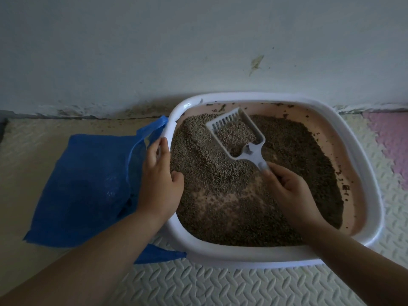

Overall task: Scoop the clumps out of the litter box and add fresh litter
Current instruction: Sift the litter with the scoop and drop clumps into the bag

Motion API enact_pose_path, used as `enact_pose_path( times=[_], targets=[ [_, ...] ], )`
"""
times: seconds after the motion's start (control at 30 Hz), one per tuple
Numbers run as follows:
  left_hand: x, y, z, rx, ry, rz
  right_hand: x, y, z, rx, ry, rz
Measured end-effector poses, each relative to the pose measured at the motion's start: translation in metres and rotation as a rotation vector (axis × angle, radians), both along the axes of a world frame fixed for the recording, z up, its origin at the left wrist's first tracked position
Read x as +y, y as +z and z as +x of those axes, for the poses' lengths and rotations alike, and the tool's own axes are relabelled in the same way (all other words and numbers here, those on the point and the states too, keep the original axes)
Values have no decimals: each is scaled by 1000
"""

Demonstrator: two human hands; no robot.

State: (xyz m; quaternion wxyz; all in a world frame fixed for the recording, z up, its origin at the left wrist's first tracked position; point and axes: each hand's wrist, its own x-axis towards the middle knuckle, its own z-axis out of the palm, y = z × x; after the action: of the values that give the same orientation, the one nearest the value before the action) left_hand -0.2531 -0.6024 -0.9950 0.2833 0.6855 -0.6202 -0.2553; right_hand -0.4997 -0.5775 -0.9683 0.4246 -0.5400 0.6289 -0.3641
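Grey-brown litter lies unevenly in the white-rimmed, pink-walled litter box, thin enough near the middle that the pink bottom shows through. The box sits on the embossed foam floor mat, close against the wall. The person's left hand grips the box's left rim, fingers curled over the outside and thumb resting inside by the litter. The right hand pinches the handle of a white slotted scoop, thumb on top and fingers curled beneath. The scoop holds granules over the far middle of the box. A crumpled blue plastic bag lies on the mat just beside the box's left side.
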Motion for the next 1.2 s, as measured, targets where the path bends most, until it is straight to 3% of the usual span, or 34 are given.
enact_pose_path(
  times=[1.2],
  targets=[
    [0,1,1,2,-1,8,-2,3,-4,104,103,41]
  ],
)
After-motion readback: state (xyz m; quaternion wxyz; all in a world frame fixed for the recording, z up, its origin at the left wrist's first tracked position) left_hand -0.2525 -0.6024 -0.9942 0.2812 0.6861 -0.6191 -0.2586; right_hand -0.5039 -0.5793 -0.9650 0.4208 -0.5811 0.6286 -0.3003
